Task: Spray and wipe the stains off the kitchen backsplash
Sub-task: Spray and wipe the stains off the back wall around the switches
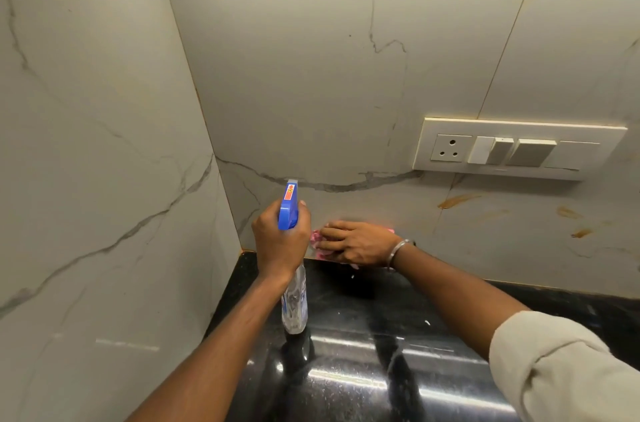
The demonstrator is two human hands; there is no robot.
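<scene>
While the head view looks down into a corner of the kitchen, the left hand [280, 241] is wrapped round the neck of the spray bottle [294, 304], fingers curled tight about it just under the blue trigger head [289, 205]. The clear bottle hangs upright below the fist, over the black countertop [363, 369]; whether its base touches the stone I cannot tell, as its reflection begins right beneath it. The nozzle points toward the backsplash [311, 92], a pale marble-look panel with grey veins.

Just beside the bottle, on its right, the right hand [356, 243] lies flat with fingers straight, pressing a pink cloth [317, 238] against the lowest strip of the backsplash, where the panel meets the countertop. Pink shows past the fingertips and under the palm. A metal bangle [398, 252] sits on that wrist, and a pale rolled sleeve [561, 362] covers the arm near the lower right corner.

Orange-brown stains [457, 200] mark the backsplash to the right of the cloth — one long smear under the switch plate [516, 148], and smaller streaks farther right, well apart from the hand. The switch plate, cream with a socket and rocker switches, is fixed to the panel above them. A second marbled wall [86, 144] closes the corner on the left.
</scene>
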